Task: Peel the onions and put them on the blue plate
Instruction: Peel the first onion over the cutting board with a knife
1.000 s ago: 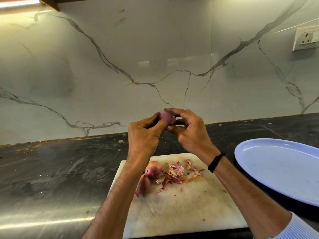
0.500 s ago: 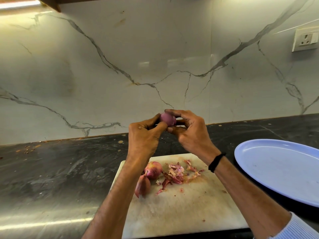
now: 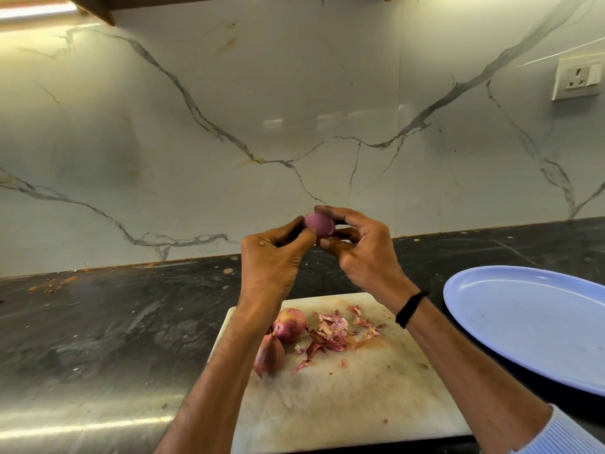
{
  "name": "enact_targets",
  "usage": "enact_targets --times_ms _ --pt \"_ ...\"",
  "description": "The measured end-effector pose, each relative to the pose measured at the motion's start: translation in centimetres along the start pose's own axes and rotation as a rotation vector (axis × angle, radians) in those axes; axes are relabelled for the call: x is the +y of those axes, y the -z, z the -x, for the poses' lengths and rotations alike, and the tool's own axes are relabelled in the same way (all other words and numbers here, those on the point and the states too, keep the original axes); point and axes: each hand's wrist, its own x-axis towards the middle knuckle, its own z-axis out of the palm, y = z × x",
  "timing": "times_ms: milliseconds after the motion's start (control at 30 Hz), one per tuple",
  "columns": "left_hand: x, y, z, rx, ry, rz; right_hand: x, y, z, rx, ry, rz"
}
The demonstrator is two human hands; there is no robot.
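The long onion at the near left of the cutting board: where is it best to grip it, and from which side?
Probably pinch the long onion across its wide middle, from above. It lies on its side, its ends taper, and the round onion sits close at its far end.

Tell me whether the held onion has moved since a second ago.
No. The onion keeps its place just under the marble wall's dark vein.
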Motion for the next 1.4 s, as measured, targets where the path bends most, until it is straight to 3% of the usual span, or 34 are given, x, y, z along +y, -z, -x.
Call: enact_targets --times_ms 367,833,1167,1400 --pt "-0.2 -0.4 0.3 0.015 -0.054 -0.115 0.5 0.1 -0.3 0.171 0.038 0.110" --pt "-1.0 -0.1 -0.3 0.136 -0.038 -0.237 -0.5 -0.4 0.0 0.163 0.102 0.157" --pt "-0.7 -0.2 -0.3 0.142 -0.011 -0.195 -0.9 -0.2 -0.1 0.117 -0.015 0.034" --pt "-1.0 0.2 -0.5 0.170 0.022 -0.140 -1.9 0.2 0.2 0.105 -0.116 -0.189"
